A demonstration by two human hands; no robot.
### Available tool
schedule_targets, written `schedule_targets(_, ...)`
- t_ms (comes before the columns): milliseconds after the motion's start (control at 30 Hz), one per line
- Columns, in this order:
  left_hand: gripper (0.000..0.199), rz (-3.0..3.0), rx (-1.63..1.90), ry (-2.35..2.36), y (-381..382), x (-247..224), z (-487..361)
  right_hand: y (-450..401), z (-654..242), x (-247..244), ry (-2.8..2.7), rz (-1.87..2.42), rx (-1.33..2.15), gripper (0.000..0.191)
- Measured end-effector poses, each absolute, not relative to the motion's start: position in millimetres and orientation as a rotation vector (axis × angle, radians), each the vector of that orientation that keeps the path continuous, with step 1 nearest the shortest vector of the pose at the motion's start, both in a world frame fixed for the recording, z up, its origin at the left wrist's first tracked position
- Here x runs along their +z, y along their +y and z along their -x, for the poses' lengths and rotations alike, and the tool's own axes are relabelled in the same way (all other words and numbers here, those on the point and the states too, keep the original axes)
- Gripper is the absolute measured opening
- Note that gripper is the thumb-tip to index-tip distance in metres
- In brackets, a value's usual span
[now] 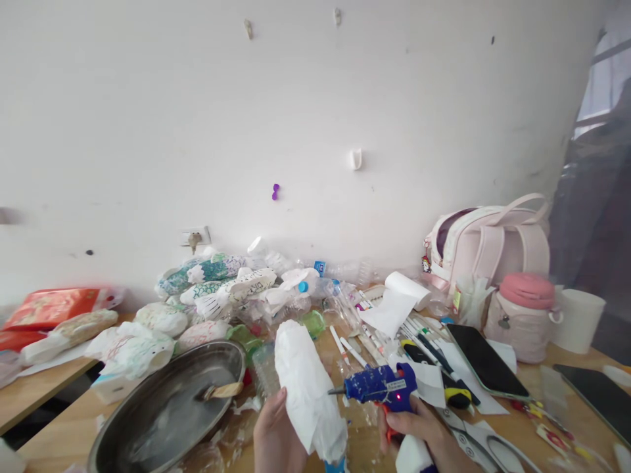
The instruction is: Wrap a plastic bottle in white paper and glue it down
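My left hand [277, 433] is wrapped round a white, paper-covered bottle shape [308, 387], which stands tilted above the table. My right hand [419, 430] grips a blue glue gun [382, 386] by its handle, fingers near the orange trigger. A small red light glows on the gun's side. The gun's metal tip points left and reaches the right side of the white shape; whether they touch I cannot tell. Something white lies under my right hand, against the handle.
A metal basin [172, 407] with a brush [224, 390] stands at left. Wrapped bottles [211, 272] and clear plastic pile up by the wall. Pens, a paper roll [407, 290], a phone [488, 360], scissors [476, 441], a pink jar [522, 318] and a backpack [493, 246] are at right.
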State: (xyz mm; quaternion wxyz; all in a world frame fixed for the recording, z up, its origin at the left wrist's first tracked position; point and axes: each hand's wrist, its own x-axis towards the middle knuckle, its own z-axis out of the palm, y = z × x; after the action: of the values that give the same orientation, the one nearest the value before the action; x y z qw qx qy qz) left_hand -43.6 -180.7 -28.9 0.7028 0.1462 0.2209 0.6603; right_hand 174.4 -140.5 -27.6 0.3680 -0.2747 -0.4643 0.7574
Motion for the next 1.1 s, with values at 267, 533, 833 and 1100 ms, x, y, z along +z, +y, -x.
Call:
schedule_targets(267, 0.024, -0.33, 1.507, 0.372, -182.9, -16.9, 33.4, -134.8, -174.4, -36.8, -1.244, 0.749, 1.933, 0.037)
schedule_targets(533, 0.027, -0.299, 1.551, 0.321, -180.9, -20.9, 33.5, -134.9, -174.0, -41.8, -1.202, 0.79, 1.937, 0.039)
schedule_targets(833, 0.032, -0.326, 1.562, 0.336, -180.8, -21.7, 34.0, -131.9, -177.2, -41.6, -1.369, 0.836, 1.877, 0.043)
schedule_targets(1100, 0.042, -0.424, 1.573, 0.493, -181.9, -28.3, 31.1, -128.1, -180.7, -42.2, -1.536, 0.872, 1.784, 0.046)
